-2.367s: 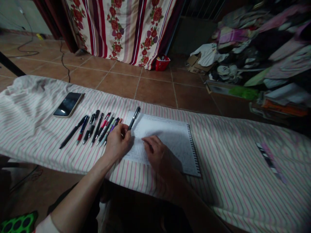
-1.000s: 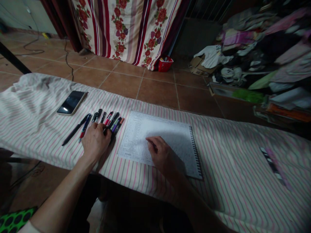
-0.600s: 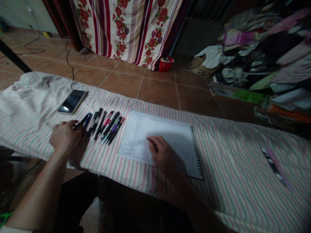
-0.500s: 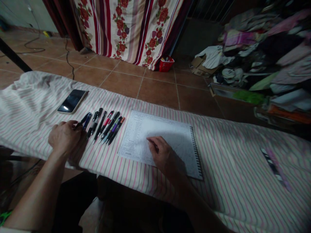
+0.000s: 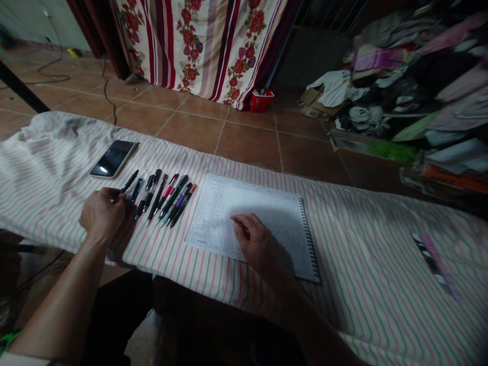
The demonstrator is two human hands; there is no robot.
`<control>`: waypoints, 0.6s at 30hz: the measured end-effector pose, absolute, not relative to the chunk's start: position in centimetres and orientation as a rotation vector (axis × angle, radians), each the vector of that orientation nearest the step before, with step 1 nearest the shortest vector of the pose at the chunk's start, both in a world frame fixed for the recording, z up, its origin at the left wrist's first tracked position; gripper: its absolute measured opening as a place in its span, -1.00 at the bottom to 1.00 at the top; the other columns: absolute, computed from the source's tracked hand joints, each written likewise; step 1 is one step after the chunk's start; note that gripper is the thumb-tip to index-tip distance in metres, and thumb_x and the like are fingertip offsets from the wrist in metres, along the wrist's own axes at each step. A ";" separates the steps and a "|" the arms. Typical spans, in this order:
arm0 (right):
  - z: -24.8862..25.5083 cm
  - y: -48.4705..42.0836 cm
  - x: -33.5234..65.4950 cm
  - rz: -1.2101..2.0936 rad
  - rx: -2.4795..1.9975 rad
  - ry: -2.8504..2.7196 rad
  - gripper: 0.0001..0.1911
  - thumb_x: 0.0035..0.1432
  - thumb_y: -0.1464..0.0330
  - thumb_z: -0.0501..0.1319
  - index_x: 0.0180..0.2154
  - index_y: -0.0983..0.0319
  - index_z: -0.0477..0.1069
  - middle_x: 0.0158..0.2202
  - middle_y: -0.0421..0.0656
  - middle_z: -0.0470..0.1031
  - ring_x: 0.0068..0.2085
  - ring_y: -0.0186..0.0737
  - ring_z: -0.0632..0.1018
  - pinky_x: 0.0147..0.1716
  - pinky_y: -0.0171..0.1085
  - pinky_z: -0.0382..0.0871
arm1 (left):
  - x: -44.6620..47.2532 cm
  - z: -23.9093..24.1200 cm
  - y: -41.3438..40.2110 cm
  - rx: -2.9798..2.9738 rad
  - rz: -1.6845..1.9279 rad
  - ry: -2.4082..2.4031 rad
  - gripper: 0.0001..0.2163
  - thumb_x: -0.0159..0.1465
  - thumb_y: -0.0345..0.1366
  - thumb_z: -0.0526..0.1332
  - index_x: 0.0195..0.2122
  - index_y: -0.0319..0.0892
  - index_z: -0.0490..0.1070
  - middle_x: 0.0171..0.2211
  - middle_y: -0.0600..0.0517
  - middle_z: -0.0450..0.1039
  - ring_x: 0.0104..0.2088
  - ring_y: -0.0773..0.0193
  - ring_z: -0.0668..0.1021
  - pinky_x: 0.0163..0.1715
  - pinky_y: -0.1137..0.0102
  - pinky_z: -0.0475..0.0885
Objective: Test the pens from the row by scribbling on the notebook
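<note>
At the left end of a row of pens, my left hand (image 5: 103, 212) pinches a dark pen (image 5: 130, 181), whose far end points up and to the right. Right beside it lies a blue pen (image 5: 136, 191), partly hidden by my fingers. Several more pens (image 5: 168, 198), black, red, purple and orange-tipped, are lined up side by side on the striped cloth (image 5: 160, 259). My right hand (image 5: 255, 239) rests over a spiral-bound notebook (image 5: 278, 213) with print on its page. Its fingers are curled together, and whatever may be in them is hidden.
A phone (image 5: 113, 159) lies left of the pens. On the far right of the cloth is a black-and-white strip-like item (image 5: 432, 262) with a pink edge. Beyond the cloth's edge are the tiled floor (image 5: 247, 145), a red basket (image 5: 261, 100) and piled clothes (image 5: 381, 66).
The dark pen in my left hand has swung to a steeper angle, its far end now higher. My left hand has shifted slightly, while the right stays in place.
</note>
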State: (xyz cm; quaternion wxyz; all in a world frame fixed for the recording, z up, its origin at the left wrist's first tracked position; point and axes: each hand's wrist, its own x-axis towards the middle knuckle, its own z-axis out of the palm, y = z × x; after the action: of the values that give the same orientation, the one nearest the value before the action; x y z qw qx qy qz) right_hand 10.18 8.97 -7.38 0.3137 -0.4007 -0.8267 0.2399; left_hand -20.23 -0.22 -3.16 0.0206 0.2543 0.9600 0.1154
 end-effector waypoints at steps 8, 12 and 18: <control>-7.3 9.0 10.2 0.611 -1.045 -2.201 -0.78 0.18 0.44 0.07 -0.23 0.25 0.47 -0.26 -0.05 0.51 -0.24 -0.18 0.55 -0.24 -0.22 0.49 | -18.0 -1.6 0.5 0.938 0.482 3.007 -0.60 0.30 -0.09 -0.06 -0.06 -0.22 0.39 -0.11 -0.17 0.40 -0.14 -0.05 0.48 -0.30 0.19 0.35; -6.7 8.9 10.1 0.654 -1.041 -2.145 -0.77 0.17 0.45 0.06 -0.21 0.22 0.46 -0.25 -0.06 0.51 -0.21 -0.18 0.55 -0.20 -0.21 0.48 | -14.6 -1.4 1.3 1.134 0.573 2.996 -0.69 0.28 -0.13 0.00 -0.13 -0.16 0.41 -0.16 -0.12 0.42 -0.20 0.03 0.50 -0.35 0.25 0.35; -5.8 8.8 9.8 1.069 -1.125 -1.853 -0.75 0.18 0.27 0.10 -0.17 0.24 0.43 -0.30 -0.09 0.49 -0.37 -0.27 0.54 -0.39 -0.27 0.47 | -8.8 -2.0 2.3 1.518 0.749 2.683 -0.75 0.27 -0.18 0.03 -0.16 -0.16 0.40 -0.19 -0.05 0.44 -0.27 0.12 0.52 -0.38 0.31 0.35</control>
State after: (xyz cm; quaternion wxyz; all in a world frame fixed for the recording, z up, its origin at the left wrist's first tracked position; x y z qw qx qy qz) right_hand 9.76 8.85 -5.79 0.3543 -0.4350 -0.7170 0.4137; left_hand -8.77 2.30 -1.97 -0.0154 0.4785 0.8456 0.2360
